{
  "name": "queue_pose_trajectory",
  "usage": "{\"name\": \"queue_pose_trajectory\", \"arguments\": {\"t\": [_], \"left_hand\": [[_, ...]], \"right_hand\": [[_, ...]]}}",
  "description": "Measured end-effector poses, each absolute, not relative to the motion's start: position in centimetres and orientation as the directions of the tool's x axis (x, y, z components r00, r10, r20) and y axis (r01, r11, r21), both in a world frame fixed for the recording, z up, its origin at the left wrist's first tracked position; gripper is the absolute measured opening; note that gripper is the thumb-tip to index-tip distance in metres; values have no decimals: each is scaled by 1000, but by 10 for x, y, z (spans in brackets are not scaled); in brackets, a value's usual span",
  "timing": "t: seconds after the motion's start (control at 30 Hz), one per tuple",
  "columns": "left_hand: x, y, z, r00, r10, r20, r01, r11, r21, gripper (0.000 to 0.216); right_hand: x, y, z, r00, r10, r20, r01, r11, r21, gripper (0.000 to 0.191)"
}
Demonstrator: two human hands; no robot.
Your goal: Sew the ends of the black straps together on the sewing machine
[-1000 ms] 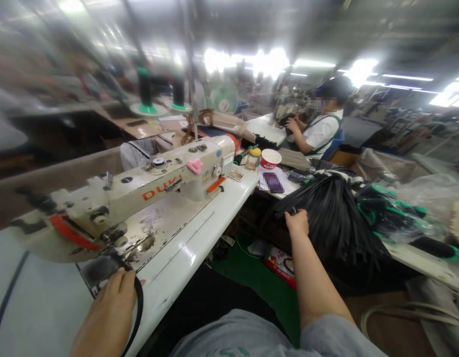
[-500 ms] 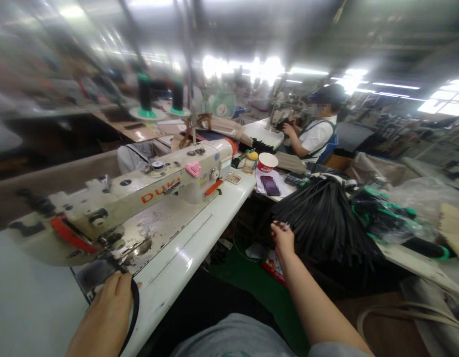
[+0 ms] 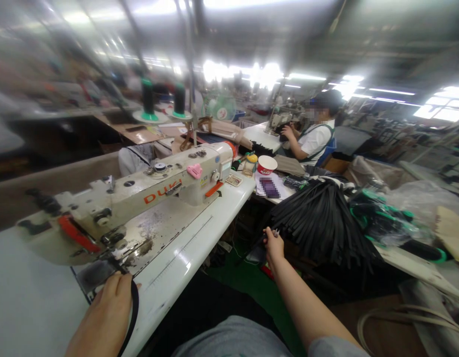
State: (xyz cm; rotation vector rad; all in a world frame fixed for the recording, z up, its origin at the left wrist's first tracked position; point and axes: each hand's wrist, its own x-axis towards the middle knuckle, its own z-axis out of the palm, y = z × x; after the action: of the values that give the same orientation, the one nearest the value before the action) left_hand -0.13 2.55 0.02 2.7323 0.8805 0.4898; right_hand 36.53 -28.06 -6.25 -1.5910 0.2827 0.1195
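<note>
My left hand (image 3: 109, 310) rests on the white sewing table at the needle end of the sewing machine (image 3: 155, 191). Its fingers are closed over a black strap (image 3: 135, 307), which runs up beneath the fingertips and curves down beside the hand. My right hand (image 3: 274, 245) is stretched out over the gap beyond the table, closed in a pinch. From its fingers a dark strip, seemingly another black strap (image 3: 252, 249), trails down to the left. A small metallic thing (image 3: 276, 232) shows at the fingers; its kind is unclear. Just right of this hand hangs a thick bundle of black straps (image 3: 322, 223).
A red-and-white paper bowl (image 3: 267, 165), a yellow-lidded jar (image 3: 250, 165) and a phone (image 3: 270, 187) stand or lie beyond the machine. Bagged thread cones (image 3: 385, 213) are at the right. A co-worker (image 3: 318, 134) sits at another sewing machine (image 3: 279, 121).
My right hand has moved slightly left and down from the bundle's edge, and a dark strip now trails from it. The left hand stays in place on the strap.
</note>
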Motion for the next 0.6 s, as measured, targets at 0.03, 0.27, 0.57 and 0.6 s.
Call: {"name": "queue_pose_trajectory", "arguments": {"t": [0.03, 0.27, 0.57, 0.6], "left_hand": [[-1, 25, 0, 763, 599, 243, 524, -793, 310, 41], [-7, 25, 5, 801, 556, 223, 497, -824, 271, 41], [-7, 25, -3, 806, 545, 232, 497, -835, 235, 37], [-6, 25, -4, 805, 547, 231, 500, -834, 232, 36]], "right_hand": [[356, -276, -68, 964, -67, -259, -261, -32, -965, 38], [333, -267, -80, 957, 20, -289, -287, -69, -955, 39], [350, -264, -46, 997, -12, -77, -78, -147, -986, 68], [345, -259, -42, 998, 15, -53, -50, -168, -985, 70]]}}
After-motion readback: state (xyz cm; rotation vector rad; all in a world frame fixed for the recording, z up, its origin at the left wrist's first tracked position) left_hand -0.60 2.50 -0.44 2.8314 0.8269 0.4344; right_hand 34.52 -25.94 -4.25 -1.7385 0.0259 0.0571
